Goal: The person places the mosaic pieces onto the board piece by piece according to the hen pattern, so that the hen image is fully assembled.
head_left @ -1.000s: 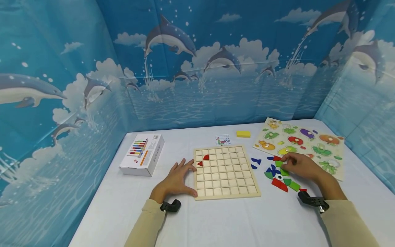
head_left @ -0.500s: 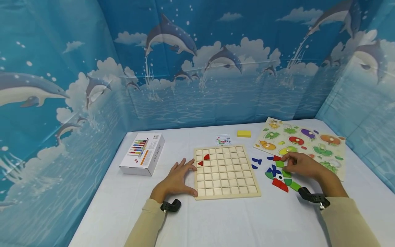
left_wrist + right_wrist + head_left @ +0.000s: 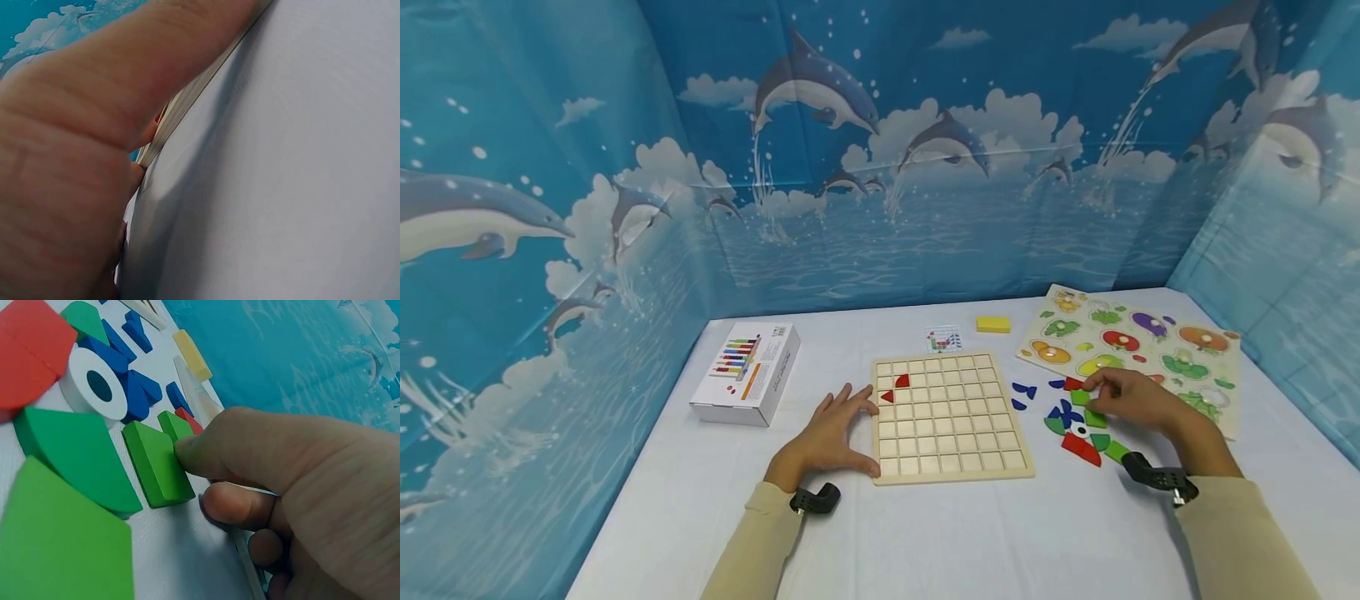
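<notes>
My left hand [image 3: 822, 437] is spread along the left edge of a wooden grid board [image 3: 951, 478], fingertips near its upper left side and thumb at the lower left corner. In the board's cells lie a red quarter-round piece [image 3: 902, 381] and a red triangle [image 3: 887, 397]. On the right, my right hand [image 3: 1131, 402] reaches over loose shaped blocks. Its thumb [image 3: 194, 453] meets the edge of a light green square block [image 3: 156, 465], while the index finger stays bent and apart from that block. A smaller-looking green block [image 3: 175, 425] sits just behind.
Around the right hand lie red [image 3: 1081, 450], blue and green pieces and a white round eye piece [image 3: 1079, 430]. A vegetable puzzle board [image 3: 1225, 408] lies behind. At the back are a pattern card [image 3: 943, 339] and a yellow block [image 3: 993, 325]; a white box [image 3: 737, 392] stands left.
Both hands stay almost in place. My right wrist has shifted slightly, and the small red piece beside it, seen in the earliest frame, is hidden now.
</notes>
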Tool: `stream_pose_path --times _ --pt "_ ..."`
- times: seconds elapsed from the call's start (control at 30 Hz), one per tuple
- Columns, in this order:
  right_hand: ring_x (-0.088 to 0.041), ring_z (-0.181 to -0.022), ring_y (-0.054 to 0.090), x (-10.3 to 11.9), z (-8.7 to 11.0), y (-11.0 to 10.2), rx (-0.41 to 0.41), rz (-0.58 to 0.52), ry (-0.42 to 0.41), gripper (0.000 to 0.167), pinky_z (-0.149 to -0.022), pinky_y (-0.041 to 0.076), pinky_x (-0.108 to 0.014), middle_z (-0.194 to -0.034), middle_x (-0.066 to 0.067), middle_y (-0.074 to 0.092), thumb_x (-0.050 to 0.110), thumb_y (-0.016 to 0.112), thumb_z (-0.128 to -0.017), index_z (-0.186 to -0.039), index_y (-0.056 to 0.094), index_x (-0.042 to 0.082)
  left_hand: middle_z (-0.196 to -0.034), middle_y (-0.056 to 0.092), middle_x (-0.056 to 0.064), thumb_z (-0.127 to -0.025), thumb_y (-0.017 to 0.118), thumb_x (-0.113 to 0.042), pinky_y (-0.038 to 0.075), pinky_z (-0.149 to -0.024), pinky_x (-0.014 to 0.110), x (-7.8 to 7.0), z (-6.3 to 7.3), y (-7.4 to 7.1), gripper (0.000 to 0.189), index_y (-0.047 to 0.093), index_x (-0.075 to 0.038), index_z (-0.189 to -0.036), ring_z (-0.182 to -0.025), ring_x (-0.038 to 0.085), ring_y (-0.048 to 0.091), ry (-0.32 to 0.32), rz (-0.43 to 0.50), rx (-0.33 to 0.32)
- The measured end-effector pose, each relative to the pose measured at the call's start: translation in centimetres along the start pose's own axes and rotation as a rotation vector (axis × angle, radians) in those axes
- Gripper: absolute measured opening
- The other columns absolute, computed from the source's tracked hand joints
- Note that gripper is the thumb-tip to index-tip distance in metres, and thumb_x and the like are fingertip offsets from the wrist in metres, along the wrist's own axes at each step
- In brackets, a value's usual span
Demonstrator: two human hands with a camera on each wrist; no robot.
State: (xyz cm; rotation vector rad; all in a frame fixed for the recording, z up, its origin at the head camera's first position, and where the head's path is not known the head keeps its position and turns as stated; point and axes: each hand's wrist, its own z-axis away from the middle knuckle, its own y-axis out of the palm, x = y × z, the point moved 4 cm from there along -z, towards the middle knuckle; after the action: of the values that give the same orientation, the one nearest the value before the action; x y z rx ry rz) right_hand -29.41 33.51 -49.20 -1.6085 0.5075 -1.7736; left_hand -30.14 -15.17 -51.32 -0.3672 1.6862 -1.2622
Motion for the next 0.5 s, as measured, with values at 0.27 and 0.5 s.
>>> stream_pose_path --times 0.27,0.5 --pt "-0.026 -0.084 0.051 0.12 0.08 -0.08 -0.002 0.018 -0.006 0.029 -0.069 0.043 -0.035 -0.084 -0.006 0.055 0.019 0.075 -0.092 -0.114 0.063 0.003 -0.166 0.022 -0.004 -0.059 0.088 -0.068 0.002 -0.122 0.049 -0.31 0.18 -0.35 0.09 0.052 -0.029 -0.131 -0.154 0.027 0.006 -0.001 0.019 0.005" --pt "-0.025 -0.083 0.051 0.11 0.29 0.0 0.008 0.023 -0.011 0.031 -0.069 0.043 -0.036 -0.084 -0.005 0.054 0.019 0.075 -0.092 -0.116 0.062 0.004 -0.166 0.022 -0.005 -0.058 0.088 -0.068 0.002 -0.122 0.049 -0.17 0.11 -0.24 0.09 0.052 -0.03 -0.13 -0.154 0.027 0.006 -0.002 0.015 0.003"
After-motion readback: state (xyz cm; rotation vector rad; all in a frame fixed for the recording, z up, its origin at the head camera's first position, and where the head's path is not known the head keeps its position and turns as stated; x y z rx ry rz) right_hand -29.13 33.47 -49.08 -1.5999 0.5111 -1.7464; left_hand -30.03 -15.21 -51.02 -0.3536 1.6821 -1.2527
